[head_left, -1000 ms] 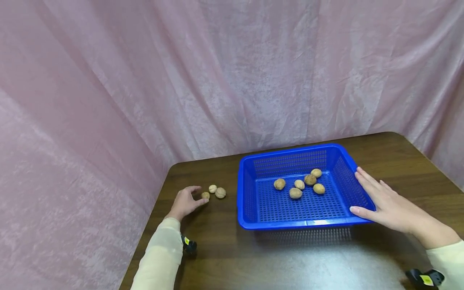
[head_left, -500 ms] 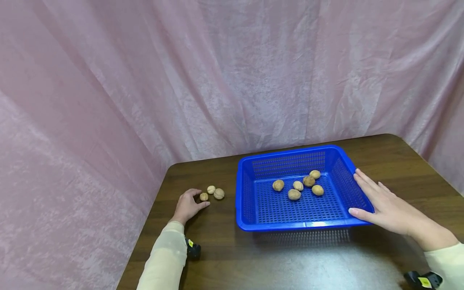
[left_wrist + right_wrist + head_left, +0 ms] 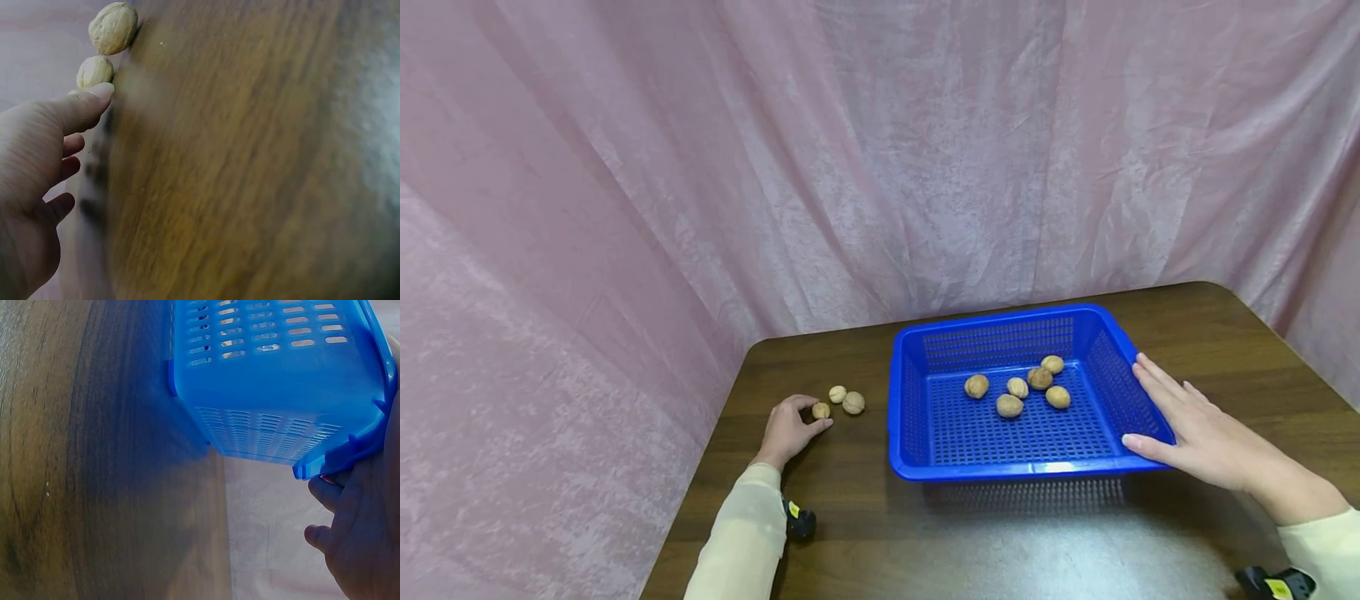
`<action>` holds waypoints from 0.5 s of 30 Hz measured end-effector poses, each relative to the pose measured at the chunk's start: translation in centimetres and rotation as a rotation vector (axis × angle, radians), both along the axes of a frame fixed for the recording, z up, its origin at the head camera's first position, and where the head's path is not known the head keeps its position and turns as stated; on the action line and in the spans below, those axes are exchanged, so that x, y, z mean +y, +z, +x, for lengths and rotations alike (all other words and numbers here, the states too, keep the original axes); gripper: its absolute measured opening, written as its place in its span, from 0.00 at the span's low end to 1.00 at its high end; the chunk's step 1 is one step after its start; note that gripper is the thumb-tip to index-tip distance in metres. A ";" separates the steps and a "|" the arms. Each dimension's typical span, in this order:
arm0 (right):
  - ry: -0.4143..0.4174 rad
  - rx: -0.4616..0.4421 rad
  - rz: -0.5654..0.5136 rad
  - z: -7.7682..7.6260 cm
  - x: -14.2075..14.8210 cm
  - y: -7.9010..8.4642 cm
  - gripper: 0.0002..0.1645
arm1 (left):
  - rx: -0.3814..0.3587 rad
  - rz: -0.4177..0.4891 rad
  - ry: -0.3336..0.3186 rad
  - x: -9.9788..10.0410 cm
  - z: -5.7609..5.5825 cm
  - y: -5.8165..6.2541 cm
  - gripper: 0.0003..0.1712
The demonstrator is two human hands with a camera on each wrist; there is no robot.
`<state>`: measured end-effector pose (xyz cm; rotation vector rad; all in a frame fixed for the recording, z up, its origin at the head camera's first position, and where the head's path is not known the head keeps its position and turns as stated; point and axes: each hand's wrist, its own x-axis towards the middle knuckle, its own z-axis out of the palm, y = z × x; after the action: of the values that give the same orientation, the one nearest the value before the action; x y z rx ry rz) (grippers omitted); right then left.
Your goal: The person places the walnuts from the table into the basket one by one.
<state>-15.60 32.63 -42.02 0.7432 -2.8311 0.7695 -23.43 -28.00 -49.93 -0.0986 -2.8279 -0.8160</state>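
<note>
My left hand (image 3: 787,427) is at the left of the table, thumb and forefinger on either side of a small walnut (image 3: 821,411), pinching it. Two more walnuts lie just beyond: a pale one (image 3: 837,394) and a larger one (image 3: 853,403). In the left wrist view the thumb (image 3: 94,103) hides part of the scene below a walnut (image 3: 95,72). A blue perforated plastic basket (image 3: 970,472) holds several walnuts on its floor. My right hand (image 3: 1213,437) rests with straight fingers along the basket's right rim, its thumb at the near right corner.
The brown wooden table (image 3: 865,533) has rounded far corners. Behind and to the left hangs a pink velvet curtain (image 3: 880,167). A black wrist camera (image 3: 800,522) sits under the left sleeve, another (image 3: 1276,583) under the right one.
My left hand's thumb and forefinger have closed in around the nearest walnut. The right hand stays on the basket rim. The head view has shifted slightly.
</note>
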 end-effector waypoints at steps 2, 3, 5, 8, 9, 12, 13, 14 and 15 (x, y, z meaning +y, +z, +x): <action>0.000 -0.002 -0.001 0.0 0.0 0.0 0.55 | 0.000 0.002 -0.003 0.0 0.3 0.2 0.26; -0.001 -0.004 -0.001 0.0 0.0 0.0 0.55 | -0.002 0.005 -0.004 0.0 0.4 0.4 0.26; -0.001 -0.007 -0.001 0.0 0.0 0.0 0.55 | -0.002 0.008 -0.010 0.2 0.7 0.9 0.27; 0.000 -0.003 0.000 0.0 0.0 0.0 0.55 | 0.014 0.013 -0.038 0.6 1.0 1.8 0.27; 0.000 -0.001 -0.001 0.0 0.0 0.0 0.55 | 0.020 0.014 -0.048 0.7 1.0 2.2 0.27; 0.002 0.006 -0.002 0.1 0.0 0.0 0.55 | 0.045 0.011 -0.092 1.4 1.3 3.6 0.28; 0.001 0.007 -0.003 0.1 0.0 0.0 0.55 | 0.053 0.010 -0.107 1.7 1.4 4.1 0.28; 0.001 0.006 -0.004 0.1 0.0 0.0 0.55 | 0.056 0.007 -0.121 2.1 1.5 4.6 0.28; 0.000 0.005 -0.004 0.1 0.0 0.0 0.55 | 0.060 0.009 -0.135 2.4 1.6 5.1 0.28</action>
<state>-15.49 32.60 -42.06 0.7439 -2.8240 0.7726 -21.87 -25.61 -44.80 -0.3109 -2.7847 -0.8380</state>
